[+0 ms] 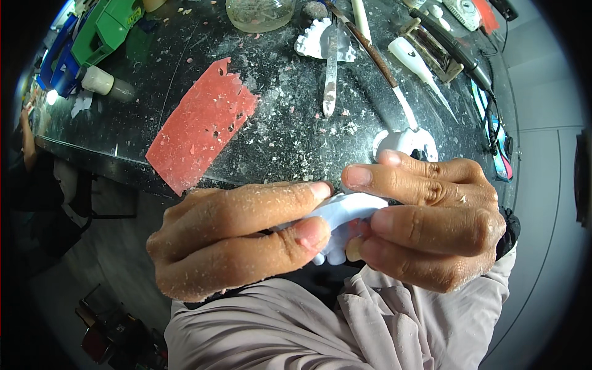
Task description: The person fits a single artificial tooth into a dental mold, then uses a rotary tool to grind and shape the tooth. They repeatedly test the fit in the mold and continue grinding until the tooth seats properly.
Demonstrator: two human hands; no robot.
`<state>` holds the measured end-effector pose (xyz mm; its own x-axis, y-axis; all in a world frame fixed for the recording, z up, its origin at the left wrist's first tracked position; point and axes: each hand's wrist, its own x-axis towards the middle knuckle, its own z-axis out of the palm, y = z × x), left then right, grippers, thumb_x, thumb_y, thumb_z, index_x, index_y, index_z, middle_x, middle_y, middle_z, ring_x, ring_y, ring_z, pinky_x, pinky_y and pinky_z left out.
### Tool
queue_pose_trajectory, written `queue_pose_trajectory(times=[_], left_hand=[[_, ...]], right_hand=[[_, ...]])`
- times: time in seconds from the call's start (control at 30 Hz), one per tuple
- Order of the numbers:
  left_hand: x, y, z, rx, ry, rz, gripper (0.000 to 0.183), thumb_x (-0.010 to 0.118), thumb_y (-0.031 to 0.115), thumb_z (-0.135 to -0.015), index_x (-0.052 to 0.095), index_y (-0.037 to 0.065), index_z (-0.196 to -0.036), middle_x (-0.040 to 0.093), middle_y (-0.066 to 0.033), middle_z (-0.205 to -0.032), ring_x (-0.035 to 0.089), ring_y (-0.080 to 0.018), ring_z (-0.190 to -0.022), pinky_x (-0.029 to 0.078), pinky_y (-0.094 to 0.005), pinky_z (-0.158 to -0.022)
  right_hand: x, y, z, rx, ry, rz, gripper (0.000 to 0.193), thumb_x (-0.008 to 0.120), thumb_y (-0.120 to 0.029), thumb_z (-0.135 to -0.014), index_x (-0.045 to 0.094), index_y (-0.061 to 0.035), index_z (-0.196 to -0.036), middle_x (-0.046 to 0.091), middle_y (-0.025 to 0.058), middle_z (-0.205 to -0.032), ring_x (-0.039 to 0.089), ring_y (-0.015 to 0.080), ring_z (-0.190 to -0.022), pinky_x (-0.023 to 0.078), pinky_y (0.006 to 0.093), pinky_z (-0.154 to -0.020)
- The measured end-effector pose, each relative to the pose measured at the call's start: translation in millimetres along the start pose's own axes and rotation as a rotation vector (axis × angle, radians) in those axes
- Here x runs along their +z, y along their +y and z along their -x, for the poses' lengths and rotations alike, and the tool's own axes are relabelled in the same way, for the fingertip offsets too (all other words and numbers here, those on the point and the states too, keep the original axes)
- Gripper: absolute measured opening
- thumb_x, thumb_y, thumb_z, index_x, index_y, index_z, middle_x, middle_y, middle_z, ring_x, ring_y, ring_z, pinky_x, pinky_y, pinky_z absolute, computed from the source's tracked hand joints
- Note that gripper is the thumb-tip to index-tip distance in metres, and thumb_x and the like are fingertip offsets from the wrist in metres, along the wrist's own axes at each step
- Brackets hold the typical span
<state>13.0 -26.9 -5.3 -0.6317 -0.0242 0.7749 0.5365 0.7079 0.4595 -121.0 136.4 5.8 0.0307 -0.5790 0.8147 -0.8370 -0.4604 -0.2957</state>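
Between my hands, just off the bench's front edge, is a pale bluish-white dental cast (348,208) with a curved arch and tooth shapes on its underside. A bit of pink wax and a yellowish tooth show near its right end. My left hand (234,237) grips the left end between thumb and fingers. My right hand (438,222) pinches the right end, its fingers hiding that part. White dust coats both hands. Close beyond my right fingers lies a white plaster piece (398,142), with the pale tip of a brown-handled tool (376,55) resting by it.
A torn pink wax sheet (200,129) lies left on the dusty black bench (277,123). Behind are a glass bowl (259,15), another white cast (313,40), a metal spatula (331,77), a white pointed tool (416,61) and a green bin (108,31). A person's arm (28,135) shows far left.
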Motion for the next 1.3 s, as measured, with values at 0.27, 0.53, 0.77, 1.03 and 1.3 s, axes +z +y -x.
queue_pose_trajectory(times=[0.27,0.53,0.77,1.03,1.3], left_hand=[[0.8,-1.0,1.0,0.030,0.018,-0.011,0.024,0.073,0.013,-0.080,0.051,0.005,-0.085,0.064,-0.0186,-0.078,0.064,-0.0164,-0.063,0.054,-0.0204,-0.050],[4.0,-4.7,1.7,0.046,0.029,0.062,0.024,0.072,0.013,-0.081,0.050,0.003,-0.084,0.063,-0.0200,-0.080,0.064,-0.0164,-0.062,0.055,-0.0214,-0.049],[19.9,-9.4,4.5,0.048,0.277,0.258,0.006,0.072,0.001,-0.075,0.067,0.001,-0.078,0.068,-0.0183,-0.082,0.071,-0.0263,-0.074,0.062,-0.0299,-0.059],[15.2,-7.2,3.0,0.064,0.142,0.054,0.020,0.067,0.013,-0.085,0.050,0.004,-0.085,0.063,-0.0197,-0.074,0.062,-0.0163,-0.056,0.050,-0.0201,-0.043],[20.3,2.5,3.5,-0.049,0.214,0.039,0.013,0.065,0.006,-0.084,0.052,0.006,-0.081,0.064,-0.0211,-0.072,0.064,-0.0192,-0.057,0.049,-0.0225,-0.043]], right_hand=[[1.3,1.6,-1.6,-0.009,0.015,-0.023,0.027,0.081,-0.004,-0.063,0.065,-0.0068,-0.085,0.056,0.0056,-0.091,0.069,0.0320,-0.091,0.056,0.0401,-0.087],[2.7,-3.0,-1.3,0.022,0.041,-0.038,0.025,0.080,-0.005,-0.064,0.065,-0.0066,-0.084,0.056,0.0063,-0.090,0.069,0.0320,-0.092,0.056,0.0379,-0.088],[-6.4,3.1,-1.8,0.009,-0.022,-0.134,0.021,0.080,-0.006,-0.067,0.065,-0.0036,-0.081,0.063,0.0086,-0.080,0.068,0.0352,-0.092,0.052,0.0428,-0.092],[-1.2,-0.2,-0.9,0.034,0.000,-0.102,0.026,0.080,-0.005,-0.068,0.065,-0.0049,-0.090,0.063,0.0077,-0.081,0.068,0.0353,-0.092,0.051,0.0450,-0.093],[6.9,0.7,1.5,-0.014,0.106,0.014,0.027,0.079,-0.001,-0.067,0.064,-0.0069,-0.089,0.059,0.0063,-0.085,0.069,0.0317,-0.089,0.057,0.0385,-0.085]])
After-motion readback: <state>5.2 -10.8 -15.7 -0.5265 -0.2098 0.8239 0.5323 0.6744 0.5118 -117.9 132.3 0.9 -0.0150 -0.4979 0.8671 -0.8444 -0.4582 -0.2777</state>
